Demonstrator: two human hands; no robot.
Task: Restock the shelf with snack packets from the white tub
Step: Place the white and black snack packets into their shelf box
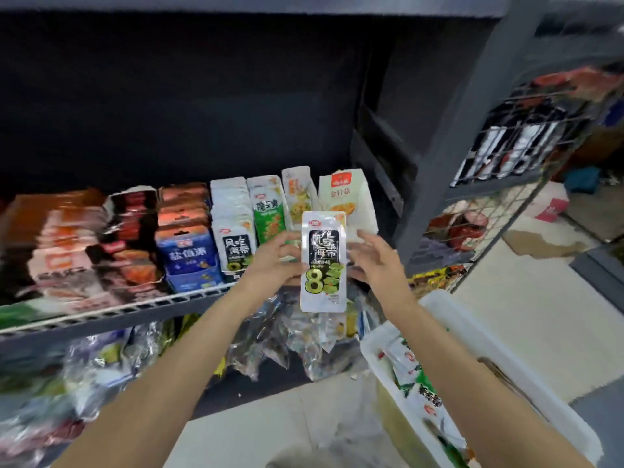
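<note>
Nearest, at lower right, stands the white plastic tub (499,346), its rim pale and translucent, holding more white-and-green snack packets (417,383) that lie tilted against one another. The pale tiled floor (270,420) lies under it.

Both bare forearms reach away from the viewer toward the shelf. Between the hands is the slim white snack packet with a black label panel and green rings (323,261). It is a flat, glossy rectangle with a small red logo at its top, black-panel lettering in the middle, and green ring shapes beside a large figure on its lower half. Its long axis runs upright, logo end up and printed face toward the viewer; it sits just in front of the shelf's front edge, right of centre.

The left hand (275,261) holds the packet's left edge, thumb on the printed face and fingers curled behind it. The right hand (373,261) is at the packet's right edge with fingers loosely spread; whether they grasp or only touch the packet cannot be told.

Farther off, the dark grey metal shelf (111,315) carries upright rows of packets: a matching white-and-black row (234,231) just left of the held packet, a blue row (187,255) farther left, and blurred red and orange packs (84,244) at far left. A green-and-white row (268,211) and a cream carton (347,201) stand behind the hands. A grey wire rack (506,157) rises at right.
</note>
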